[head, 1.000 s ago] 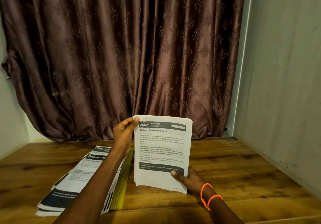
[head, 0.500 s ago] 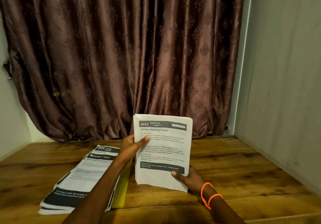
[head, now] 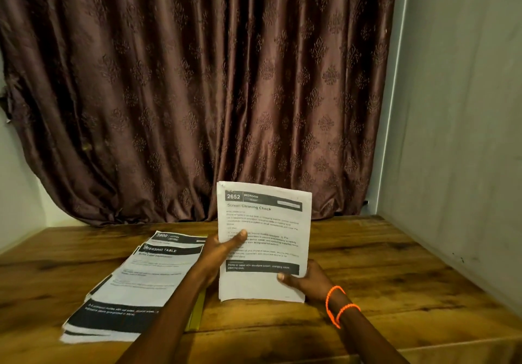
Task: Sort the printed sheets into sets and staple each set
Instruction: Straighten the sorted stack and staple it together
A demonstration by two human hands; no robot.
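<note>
Squaring up the held set of sheets [head: 262, 239] was my job there: it stood upright over the wooden table [head: 381, 273], my left hand [head: 223, 250] pinching its left edge, my right hand [head: 308, 280] gripping the bottom corner, so I figured tapping the bottom edge flat before stapling was smartest. Other printed sheets [head: 135, 284] lay fanned to the left, brown curtain [head: 197, 95] behind, grey wall [head: 457, 109] on the right.

A brown plank wooden table [head: 367, 264] is carrying a fanned pile of black-and-white printed sheets [head: 141, 284] lying over a yellow-green folder [head: 196, 314]

Left hand [head: 223, 247] slid from the set's [head: 264, 239] top corner to mid-edge.
</note>
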